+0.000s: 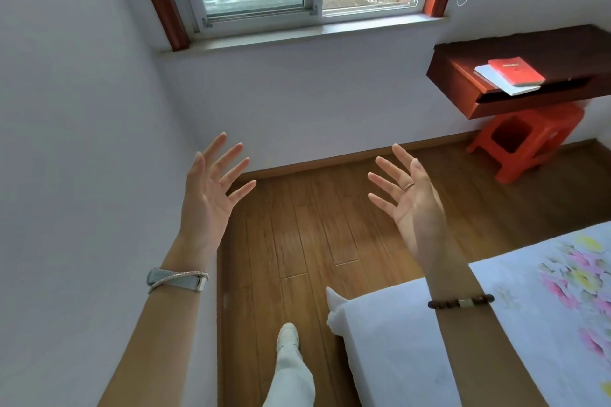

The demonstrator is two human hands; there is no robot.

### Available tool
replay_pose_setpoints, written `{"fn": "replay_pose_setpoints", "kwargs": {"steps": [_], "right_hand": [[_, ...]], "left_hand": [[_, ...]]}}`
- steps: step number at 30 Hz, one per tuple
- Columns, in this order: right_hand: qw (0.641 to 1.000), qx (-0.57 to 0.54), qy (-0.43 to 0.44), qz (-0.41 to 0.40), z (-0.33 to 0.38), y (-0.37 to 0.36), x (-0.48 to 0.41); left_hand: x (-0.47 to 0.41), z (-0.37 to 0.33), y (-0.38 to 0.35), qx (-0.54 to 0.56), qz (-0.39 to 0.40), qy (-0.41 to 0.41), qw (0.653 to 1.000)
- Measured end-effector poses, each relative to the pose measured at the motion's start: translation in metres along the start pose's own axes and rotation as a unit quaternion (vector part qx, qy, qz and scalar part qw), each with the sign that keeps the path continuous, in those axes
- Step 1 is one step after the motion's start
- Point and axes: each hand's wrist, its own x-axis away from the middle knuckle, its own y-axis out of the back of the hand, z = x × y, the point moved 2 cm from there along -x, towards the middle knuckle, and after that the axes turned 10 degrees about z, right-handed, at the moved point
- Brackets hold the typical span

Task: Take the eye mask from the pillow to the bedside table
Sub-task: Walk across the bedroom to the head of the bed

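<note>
Your bedside table is a floating, wall-mounted unit of red-brown lacquered wood, up at the right of your view, well beyond the corner of the floral-printed bed. It sits level against the white wall, just right of and below the window sill. Its top is dark and flat, its left end panel a brighter red, and a long open slot runs along the front beneath the top. You can see a red book lying on a white one at its front edge, overhanging slightly
</note>
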Motion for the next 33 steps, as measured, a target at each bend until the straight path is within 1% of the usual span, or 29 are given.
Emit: {"fn": "replay_pose_setpoints", "kwargs": {"steps": [6,10,13,23,28,33], "right_hand": [[0.999,-0.007,0.013,-0.043,0.002,-0.019,-0.091],[0.997,0.001,0.013,-0.073,0.005,-0.016,-0.126],[0.994,0.003,0.017,-0.108,0.008,0.001,-0.149],[0.979,-0.008,0.051,-0.199,0.030,0.083,-0.250],[0.969,-0.014,0.059,-0.237,0.047,0.133,-0.304],[0.960,-0.001,0.072,-0.271,0.072,0.185,-0.336]], "left_hand": [[-0.109,0.009,0.037,-0.004,0.047,0.030,0.998],[-0.169,0.018,0.041,0.001,0.080,0.048,0.996],[-0.219,0.030,0.031,0.017,0.113,0.058,0.992],[-0.384,0.080,-0.049,0.039,0.206,0.092,0.973],[-0.463,0.094,-0.110,0.034,0.252,0.104,0.962],[-0.524,0.108,-0.178,0.041,0.295,0.101,0.949]]}}
